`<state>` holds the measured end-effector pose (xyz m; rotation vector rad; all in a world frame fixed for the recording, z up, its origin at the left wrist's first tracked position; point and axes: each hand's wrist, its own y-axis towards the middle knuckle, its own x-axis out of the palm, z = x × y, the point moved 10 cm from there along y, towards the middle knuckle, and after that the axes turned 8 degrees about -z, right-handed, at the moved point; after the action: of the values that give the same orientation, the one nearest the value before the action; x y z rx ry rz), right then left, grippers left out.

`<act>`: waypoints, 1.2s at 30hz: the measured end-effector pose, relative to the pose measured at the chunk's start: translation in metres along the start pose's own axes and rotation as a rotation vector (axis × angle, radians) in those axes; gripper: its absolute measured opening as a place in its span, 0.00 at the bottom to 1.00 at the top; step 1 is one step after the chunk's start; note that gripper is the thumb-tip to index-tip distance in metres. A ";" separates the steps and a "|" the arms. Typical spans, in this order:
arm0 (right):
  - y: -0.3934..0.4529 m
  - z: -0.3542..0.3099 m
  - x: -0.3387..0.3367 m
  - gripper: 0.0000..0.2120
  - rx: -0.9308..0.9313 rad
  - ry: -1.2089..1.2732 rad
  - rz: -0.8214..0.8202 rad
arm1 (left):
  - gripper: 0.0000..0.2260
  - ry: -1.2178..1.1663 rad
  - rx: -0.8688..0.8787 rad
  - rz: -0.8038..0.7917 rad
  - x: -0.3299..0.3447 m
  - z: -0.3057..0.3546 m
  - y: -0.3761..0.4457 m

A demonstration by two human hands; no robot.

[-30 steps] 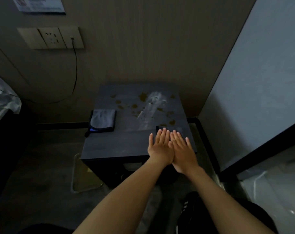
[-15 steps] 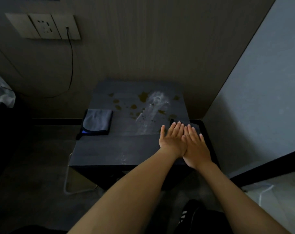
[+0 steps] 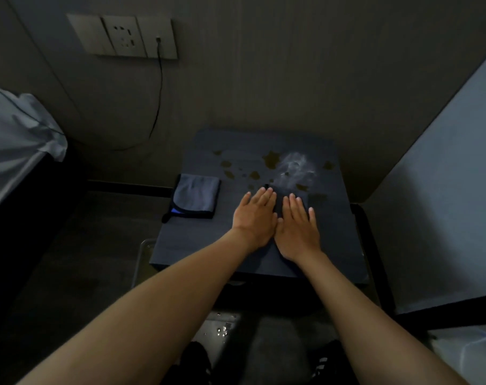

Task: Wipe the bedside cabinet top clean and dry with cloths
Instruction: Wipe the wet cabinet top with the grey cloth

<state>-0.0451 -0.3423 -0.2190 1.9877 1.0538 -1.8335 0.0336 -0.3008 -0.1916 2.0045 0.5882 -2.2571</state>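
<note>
The dark bedside cabinet top (image 3: 197,245) carries brown stains (image 3: 270,159) and a whitish smear (image 3: 297,168) toward its back. My left hand (image 3: 254,218) and my right hand (image 3: 297,229) lie flat side by side, fingers straight, pressing on a dark cloth (image 3: 279,204) near the middle of the top; the hands hide most of that cloth. Its far edge lies just short of the stains. A folded blue-grey cloth (image 3: 197,195) rests untouched at the left edge of the top.
A wall socket panel (image 3: 122,34) has a black cable (image 3: 159,87) hanging toward the floor behind the cabinet. A bed with a pale sheet (image 3: 16,140) stands at left. A light wall panel (image 3: 445,195) closes off the right side. Dark shoes (image 3: 197,362) stand below.
Both hands have slid the dark cloth from the front right corner leftward and farther back, toward the stains. The blue-grey cloth has stayed put.
</note>
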 end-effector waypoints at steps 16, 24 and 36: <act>0.021 -0.061 0.010 0.29 -0.016 0.008 -0.012 | 0.25 -0.175 -0.245 0.071 0.006 -0.152 -0.057; 0.033 -0.090 0.010 0.28 -0.036 -0.028 -0.095 | 0.24 -0.142 -0.262 0.098 0.010 -0.145 -0.101; 0.061 -0.188 -0.003 0.28 -0.196 -0.108 -0.163 | 0.22 -0.093 -0.159 0.111 0.010 -0.141 -0.148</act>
<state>0.1385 -0.2712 -0.1990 1.7171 1.3389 -1.8139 0.1208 -0.1166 -0.1775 1.8015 0.6104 -2.1525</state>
